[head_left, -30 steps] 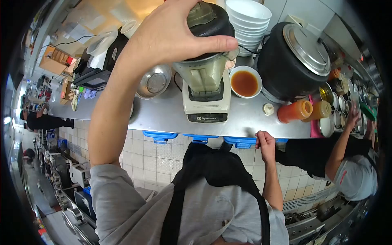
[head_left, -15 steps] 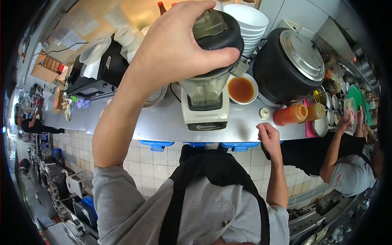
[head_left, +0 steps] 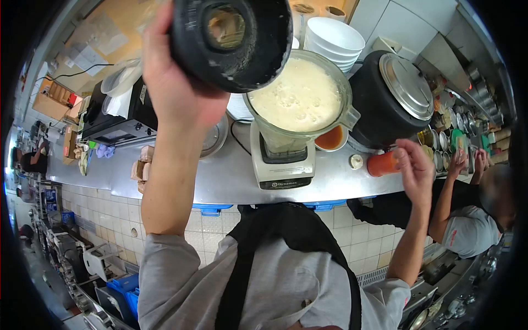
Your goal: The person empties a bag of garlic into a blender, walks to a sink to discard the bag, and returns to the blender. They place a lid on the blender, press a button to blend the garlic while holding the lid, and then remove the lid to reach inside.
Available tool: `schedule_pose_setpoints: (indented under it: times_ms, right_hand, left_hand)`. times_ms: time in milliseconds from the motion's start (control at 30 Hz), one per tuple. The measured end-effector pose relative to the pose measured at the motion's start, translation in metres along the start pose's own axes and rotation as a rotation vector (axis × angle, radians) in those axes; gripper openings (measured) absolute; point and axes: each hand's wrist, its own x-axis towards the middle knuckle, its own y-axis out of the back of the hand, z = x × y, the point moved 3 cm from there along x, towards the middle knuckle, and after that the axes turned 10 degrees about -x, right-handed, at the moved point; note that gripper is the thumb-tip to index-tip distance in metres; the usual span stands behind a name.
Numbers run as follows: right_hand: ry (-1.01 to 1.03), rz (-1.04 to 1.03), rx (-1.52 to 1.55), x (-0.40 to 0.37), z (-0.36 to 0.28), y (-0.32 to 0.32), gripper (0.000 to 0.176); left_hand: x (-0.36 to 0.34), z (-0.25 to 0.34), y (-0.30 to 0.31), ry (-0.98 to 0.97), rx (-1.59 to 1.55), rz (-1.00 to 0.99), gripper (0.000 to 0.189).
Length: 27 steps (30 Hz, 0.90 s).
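Note:
My left hand (head_left: 179, 91) is closed round the black blender lid (head_left: 256, 66), lifted and tilted so its underside shows. Below and to the right, the blender jug (head_left: 348, 99) stands uncovered on its white base (head_left: 285, 173). A pale, frothy liquid (head_left: 297, 96) with bubbles fills the jug nearly to the rim. My right hand (head_left: 415, 170) hovers at the counter's front edge with its fingers curled in. Anything inside those fingers is hidden. The orange squeeze bottle (head_left: 381, 164) is just beside it, partly covered by the hand in this view.
Behind the jug sits a bowl of orange-brown sauce (head_left: 330, 138). A black soup warmer (head_left: 371, 99) and stacked white bowls (head_left: 334, 41) stand at the back. A small white cap (head_left: 356, 161) lies on the steel counter (head_left: 225, 176). A co-worker (head_left: 467, 231) works at the right.
My left hand has lifted the lid off the jug, up and to the left, uncovering the liquid. My right hand has moved up and to the right, in front of the squeeze bottles.

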Motion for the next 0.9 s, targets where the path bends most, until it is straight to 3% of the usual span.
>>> schedule_pose_setpoints:
  times_ms: [33,67,100,167,233,367,433,500,567,700,767,900]
  right_hand:
    - [0.034,0.017,-0.013,0.01,-0.016,0.007,0.02]
    - [0.07,0.006,-0.022,0.02,-0.033,0.013,0.02]
    - [0.103,-0.005,-0.029,0.029,-0.048,0.017,0.02]
    - [0.14,0.011,-0.081,0.047,-0.081,0.02,0.019]
    - [0.373,0.003,-0.256,0.064,-0.121,0.016,0.021]
    - [0.484,-0.032,-0.343,0.093,-0.172,-0.001,0.023]
    - [0.568,-0.247,-0.438,0.103,-0.19,-0.012,0.028]
    - [0.521,-0.296,-0.441,0.112,-0.202,-0.023,0.029]
    - [0.689,-0.353,-0.527,0.121,-0.216,-0.037,0.034]
    - [0.672,-0.436,-0.538,0.137,-0.22,-0.065,0.038]
    - [0.779,-0.412,-0.535,0.14,-0.216,-0.08,0.032]
    - [0.64,-0.56,-0.581,0.137,-0.22,-0.09,0.031]
  left_hand:
    - [-0.002,0.004,0.002,-0.032,-0.051,0.092,0.052]
    - [0.001,0.011,0.03,0.233,-0.344,-0.279,0.053]
    - [-0.001,0.013,0.029,0.234,-0.347,-0.276,0.053]
    - [-0.013,0.021,0.032,0.124,-0.333,0.109,0.06]
    - [-0.022,0.031,0.059,0.144,-0.406,0.052,0.057]
    - [-0.046,0.038,0.102,0.19,-0.362,0.121,0.057]
    - [-0.055,0.038,0.125,0.192,-0.356,0.145,0.058]
    - [-0.063,0.036,0.147,0.189,-0.399,0.222,0.055]
    - [-0.07,0.036,0.161,0.181,-0.374,0.246,0.056]
    - [-0.081,0.035,0.179,0.192,-0.377,0.287,0.058]
    - [-0.083,0.034,0.187,0.194,-0.367,0.298,0.058]
    - [-0.08,0.033,0.201,0.177,-0.345,0.329,0.061]
